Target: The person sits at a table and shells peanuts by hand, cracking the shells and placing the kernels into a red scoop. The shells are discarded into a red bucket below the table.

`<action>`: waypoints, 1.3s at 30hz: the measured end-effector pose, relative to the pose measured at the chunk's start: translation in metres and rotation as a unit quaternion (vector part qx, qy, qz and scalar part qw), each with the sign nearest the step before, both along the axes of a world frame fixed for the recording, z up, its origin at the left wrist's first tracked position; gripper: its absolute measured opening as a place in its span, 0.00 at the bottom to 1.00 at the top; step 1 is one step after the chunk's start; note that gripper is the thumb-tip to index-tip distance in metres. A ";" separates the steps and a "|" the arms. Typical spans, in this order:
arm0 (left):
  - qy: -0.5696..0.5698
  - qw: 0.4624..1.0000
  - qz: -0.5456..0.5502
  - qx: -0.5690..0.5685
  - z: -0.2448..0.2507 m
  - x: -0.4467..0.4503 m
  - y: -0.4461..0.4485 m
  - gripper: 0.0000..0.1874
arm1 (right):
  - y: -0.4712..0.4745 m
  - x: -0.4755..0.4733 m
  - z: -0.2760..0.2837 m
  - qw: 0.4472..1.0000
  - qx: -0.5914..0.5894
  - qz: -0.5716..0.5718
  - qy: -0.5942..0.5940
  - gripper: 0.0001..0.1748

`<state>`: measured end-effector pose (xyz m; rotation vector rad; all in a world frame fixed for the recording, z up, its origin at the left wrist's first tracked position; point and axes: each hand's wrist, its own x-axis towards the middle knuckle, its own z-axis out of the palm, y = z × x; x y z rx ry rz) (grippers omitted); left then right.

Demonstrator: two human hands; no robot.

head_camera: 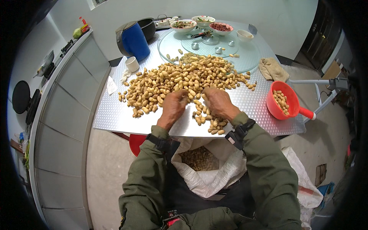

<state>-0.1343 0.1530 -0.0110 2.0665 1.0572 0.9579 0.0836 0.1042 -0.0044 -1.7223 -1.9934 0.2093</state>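
A large heap of unshelled peanuts [178, 76] lies across the middle of the metal-topped table [115, 115]. At its near edge are both hands, a short gap apart. My left hand [174, 105] has its fingers curled down by the peanuts; its fingertips are partly hidden. My right hand [219, 102] is bent over the peanuts too, slightly blurred, above a small strand of peanuts that runs to the table's front edge. Whether either hand pinches a peanut cannot be told. Below the edge, between the legs, an open white woven sack [198, 181] holds more peanuts.
A red plastic ladle [280, 100] with some peanuts stands at the right, near a tan cloth [273, 69]. Behind the heap are a glass turntable [250, 57] with bowls of food. A blue container [135, 41] and white cup [132, 64] stand at the back left.
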 end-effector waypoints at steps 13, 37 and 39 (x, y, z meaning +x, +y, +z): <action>0.361 0.854 -0.092 0.364 0.006 0.041 0.021 0.05 | -0.060 0.046 0.017 0.665 -0.144 -0.053 0.731 0.09; 0.326 0.911 -0.004 0.254 0.002 0.020 0.015 0.03 | 0.008 -0.010 0.007 0.997 -0.052 -0.029 0.054 0.18; 0.291 0.920 0.015 0.262 0.003 0.022 0.017 0.05 | 0.013 -0.016 0.003 1.000 -0.005 -0.012 0.027 0.15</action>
